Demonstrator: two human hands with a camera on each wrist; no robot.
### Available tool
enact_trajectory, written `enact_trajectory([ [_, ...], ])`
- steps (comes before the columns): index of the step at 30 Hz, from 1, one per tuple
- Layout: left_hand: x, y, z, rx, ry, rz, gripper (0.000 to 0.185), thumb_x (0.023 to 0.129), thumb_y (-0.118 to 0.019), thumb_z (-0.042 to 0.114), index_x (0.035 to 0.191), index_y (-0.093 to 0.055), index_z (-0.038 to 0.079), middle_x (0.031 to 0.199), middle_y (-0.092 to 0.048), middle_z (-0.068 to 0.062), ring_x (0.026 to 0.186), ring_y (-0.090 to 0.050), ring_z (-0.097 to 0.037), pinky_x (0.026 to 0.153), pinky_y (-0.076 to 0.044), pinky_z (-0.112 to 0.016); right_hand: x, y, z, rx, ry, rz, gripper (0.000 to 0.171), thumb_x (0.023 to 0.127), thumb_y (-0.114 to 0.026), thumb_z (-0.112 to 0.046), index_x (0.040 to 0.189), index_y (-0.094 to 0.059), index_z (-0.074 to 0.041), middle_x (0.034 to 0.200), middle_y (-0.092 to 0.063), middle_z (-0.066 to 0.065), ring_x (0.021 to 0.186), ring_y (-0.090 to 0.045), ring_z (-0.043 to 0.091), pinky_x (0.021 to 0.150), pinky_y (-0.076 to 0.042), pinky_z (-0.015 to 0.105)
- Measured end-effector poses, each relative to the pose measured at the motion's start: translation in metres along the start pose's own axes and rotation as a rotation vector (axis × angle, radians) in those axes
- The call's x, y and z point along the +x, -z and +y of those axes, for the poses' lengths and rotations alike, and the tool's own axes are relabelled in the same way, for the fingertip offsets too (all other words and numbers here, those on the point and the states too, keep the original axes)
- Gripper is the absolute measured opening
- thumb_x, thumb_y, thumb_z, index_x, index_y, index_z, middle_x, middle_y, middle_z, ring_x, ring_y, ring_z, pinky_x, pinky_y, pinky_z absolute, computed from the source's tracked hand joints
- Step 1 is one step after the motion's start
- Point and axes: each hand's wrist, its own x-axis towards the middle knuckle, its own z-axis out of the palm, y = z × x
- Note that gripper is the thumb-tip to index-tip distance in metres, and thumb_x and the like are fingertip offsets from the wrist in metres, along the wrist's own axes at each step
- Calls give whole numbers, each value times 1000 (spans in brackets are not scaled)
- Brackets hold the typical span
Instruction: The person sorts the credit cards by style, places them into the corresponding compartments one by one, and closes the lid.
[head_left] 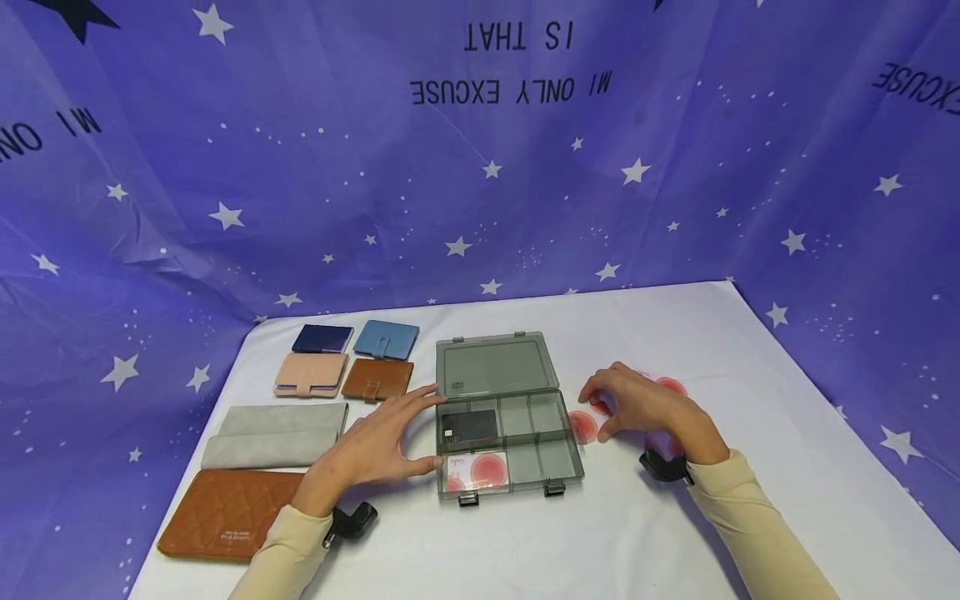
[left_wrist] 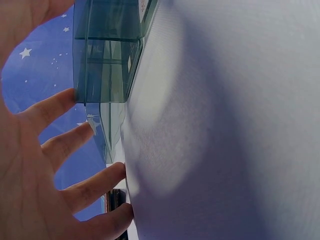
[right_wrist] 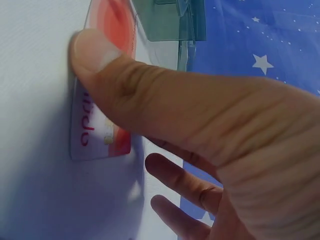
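A grey translucent divided box (head_left: 536, 461) lies with its lid (head_left: 495, 367) folded back. In its left compartments are a black card (head_left: 472, 425) marked VIP and a white card with red circles (head_left: 487, 471). My left hand (head_left: 375, 442) is at the box's left side, fingers spread, with index fingertip and thumb at its edge. To the right of the box my right hand (head_left: 637, 404) pinches a red-and-white card (right_wrist: 115, 20) across its width, thumb on the near edge. The index fingertip is hidden behind the thumb in the right wrist view.
Another red-and-white card (head_left: 671, 386) lies partly behind my right hand. On the left are navy (head_left: 322, 338), blue (head_left: 386, 339), pink (head_left: 310, 372) and brown (head_left: 377, 377) card holders, a grey wallet (head_left: 273, 436) and a quilted brown pouch (head_left: 225, 508). A starry purple cloth (head_left: 480, 208) surrounds the table.
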Motion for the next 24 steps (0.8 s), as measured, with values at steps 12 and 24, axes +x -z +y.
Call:
enact_trajectory([
  [12,0,0,0,8,-4,7,90,88,-80,63,164,-48,26,174,-36,-4,153,-42,-48,103,-48,-75,-1,9,3,4,20,-24,38,76,-98,-16,98,-68,-18,82,-61,-10,91,-56,17,82,-46,34],
  [24,0,-1,-1,8,-6,12,89,89,-78,66,163,-49,26,174,-37,-5,152,-42,-50,102,-48,-76,-13,27,10,165,-19,-96,12,99,-77,-10,101,-68,-16,87,-62,-9,79,-55,6,74,-49,28],
])
